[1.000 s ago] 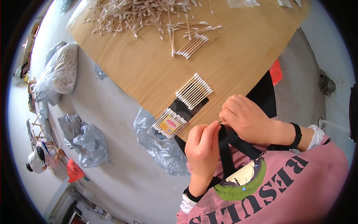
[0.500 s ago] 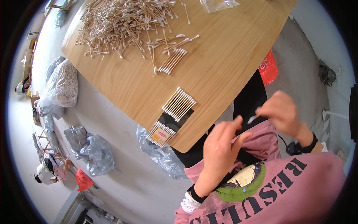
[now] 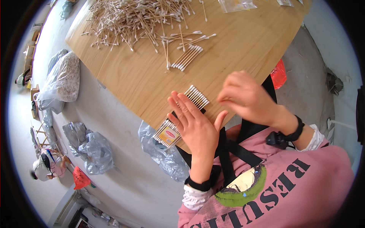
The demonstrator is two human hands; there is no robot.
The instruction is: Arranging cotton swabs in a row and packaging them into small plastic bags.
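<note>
My left hand [image 3: 197,127] lies with fingers stretched over a flat row of cotton swabs [image 3: 196,95] and a dark strip [image 3: 203,111] beside it. Below its fingers, near the table corner, is another row of swabs with a yellow label [image 3: 169,135] on it. To the right, my right hand [image 3: 247,99] hovers with fingers curled into a pinch; whatever is between them is hidden. Farther up lies a small lined-up group of cotton swabs [image 3: 187,58], beside several loose ones. A big heap of cotton swabs [image 3: 129,22] covers the far left of the table.
The wooden table [image 3: 243,49] has a rounded near corner. A clear plastic bag [image 3: 236,5] lies at its far edge. Plastic bags [image 3: 95,152] and a filled sack [image 3: 64,79] stand on the floor at left; a red bag [image 3: 279,74] is right of the table. Another person [image 3: 42,167] is at far left.
My left hand has moved up and left from my lap onto the swab row. My right hand has moved left toward it; the swab seen in its fingers before no longer shows.
</note>
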